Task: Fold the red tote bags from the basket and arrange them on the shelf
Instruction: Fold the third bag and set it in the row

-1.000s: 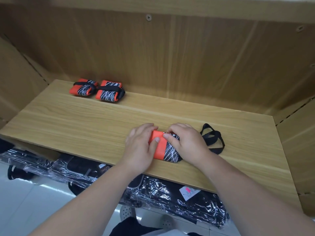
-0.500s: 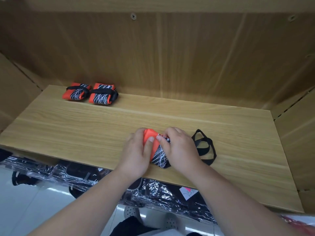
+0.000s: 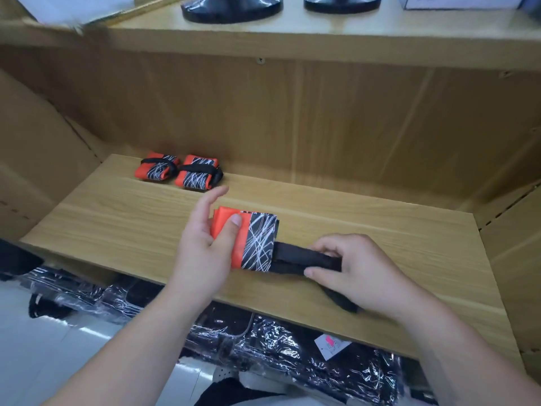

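Observation:
A folded red tote bag [image 3: 251,235] with a black panel of white scribbles lies near the front of the wooden shelf [image 3: 380,230]. My left hand [image 3: 205,244] holds its red left end, thumb on top and fingers spread behind it. My right hand [image 3: 351,268] pinches the bag's black straps [image 3: 298,259], which stretch flat to the right from under the bundle. Two finished bundles, one [image 3: 156,170] beside the other [image 3: 197,176], each wrapped in black strap, sit side by side at the shelf's back left. The basket is out of view.
Black goods in shiny plastic wrap [image 3: 263,341] lie on the level below the shelf. An upper shelf [image 3: 322,33] carries two black round bases [image 3: 231,7]. Wooden side walls close the shelf left and right. A white floor shows at the lower left.
My right hand left the bundle, took the loose black straps and pulled them straight to the right. My left hand shifted to grip the bundle's red end. The view tilted upward.

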The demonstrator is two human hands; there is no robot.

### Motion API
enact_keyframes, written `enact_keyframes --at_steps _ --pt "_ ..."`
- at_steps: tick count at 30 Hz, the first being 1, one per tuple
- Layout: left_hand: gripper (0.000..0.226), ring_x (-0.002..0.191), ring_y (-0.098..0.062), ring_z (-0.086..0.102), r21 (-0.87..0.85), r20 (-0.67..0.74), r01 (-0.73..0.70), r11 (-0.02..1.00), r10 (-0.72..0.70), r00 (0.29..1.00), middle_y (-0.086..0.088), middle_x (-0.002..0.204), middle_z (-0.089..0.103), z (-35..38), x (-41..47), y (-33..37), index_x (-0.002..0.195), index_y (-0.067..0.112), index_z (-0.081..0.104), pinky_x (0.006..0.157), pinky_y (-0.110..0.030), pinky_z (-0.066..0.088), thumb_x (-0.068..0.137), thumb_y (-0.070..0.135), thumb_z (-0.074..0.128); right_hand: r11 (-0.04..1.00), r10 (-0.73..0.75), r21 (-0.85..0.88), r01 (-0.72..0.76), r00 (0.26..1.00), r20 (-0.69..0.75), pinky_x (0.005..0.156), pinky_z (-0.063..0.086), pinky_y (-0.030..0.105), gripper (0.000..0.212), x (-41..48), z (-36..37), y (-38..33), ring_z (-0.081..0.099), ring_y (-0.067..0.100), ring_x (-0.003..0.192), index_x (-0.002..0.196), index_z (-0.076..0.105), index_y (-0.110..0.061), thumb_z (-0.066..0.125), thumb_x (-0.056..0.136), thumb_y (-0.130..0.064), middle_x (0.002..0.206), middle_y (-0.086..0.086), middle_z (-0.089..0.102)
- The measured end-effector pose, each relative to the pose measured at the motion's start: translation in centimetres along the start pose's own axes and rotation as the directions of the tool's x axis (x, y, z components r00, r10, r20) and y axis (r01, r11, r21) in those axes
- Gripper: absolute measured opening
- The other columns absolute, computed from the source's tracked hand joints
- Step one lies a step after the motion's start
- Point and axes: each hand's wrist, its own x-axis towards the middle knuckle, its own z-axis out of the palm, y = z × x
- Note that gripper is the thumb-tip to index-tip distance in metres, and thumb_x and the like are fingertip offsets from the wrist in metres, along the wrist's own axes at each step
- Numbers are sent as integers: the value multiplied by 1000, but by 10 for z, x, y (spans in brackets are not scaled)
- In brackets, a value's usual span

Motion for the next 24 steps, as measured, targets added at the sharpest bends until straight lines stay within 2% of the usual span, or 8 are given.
enact_keyframes --at_steps 1,3,7,11,13,16,18,24 --pt "35 76 -15 61 8 -7 -7 1000 7 1000 1 94 65 -5 1 4 113 50 60 64 -32 52 97 20 59 999 7 31 -7 1000 22 65 51 28 6 -2 -5 -1 63 4 64 83 70 -32 74 86 -31 72 -5 71" --pt "26 74 -14 58 46 -7 -5 999 6 1000 4 94 64 -12 4 6 106 44 65 60 -29 47 97 20 59 987 -1 162 -14 996 90 62 49 22 19 -5 -11 -10 64 7 64 76 66 -24 64 95 -23 72 -1 74" --pt "18 61 -6 55 50 -5 38 998 -38 999 6 87 62 -8 4 3 98 34 66 48 -19 43 97 17 59 835 -38 550 -26 994 105 69 55 25 13 -3 -13 -21 71 20 70 95 70 -7 57 97 -6 78 9 74" --pt "17 58 -9 55 30 -84 102 994 -99 992 1 82 62 -9 11 -5 95 30 66 42 -21 42 95 13 62 709 42 691 -138 987 155 42 35 23 34 1 -17 -23 35 11 38 125 64 -19 62 93 -8 55 -1 46" --pt "16 64 -16 57 20 -146 101 995 -97 985 -1 83 63 -14 21 -8 95 30 67 45 -24 43 94 15 63 789 69 594 -156 984 167 41 31 22 52 -2 -21 -27 35 10 40 137 52 -31 65 92 -9 54 -1 47" --pt "15 66 -18 57 -21 -206 69 997 -72 976 -3 84 64 -11 31 0 97 30 67 48 -27 43 93 16 64 961 9 269 -58 983 181 61 52 31 60 -11 -19 -38 64 17 59 135 46 -45 74 87 -25 74 -7 71" --pt "14 62 -15 58 -77 -257 33 996 -52 965 -2 84 64 -6 35 15 98 26 67 45 -25 43 94 14 63 997 -6 79 -6 987 160 79 57 41 50 -19 -15 -46 69 19 76 121 46 -52 75 84 -35 88 -9 74" --pt "14 53 -13 55 -282 -278 -60 958 -22 960 -4 88 66 0 38 84 99 27 65 36 -19 34 96 16 58 969 -184 -165 184 983 16 67 52 39 6 -39 -10 -55 59 11 69 98 50 -36 56 96 -38 79 -6 64"
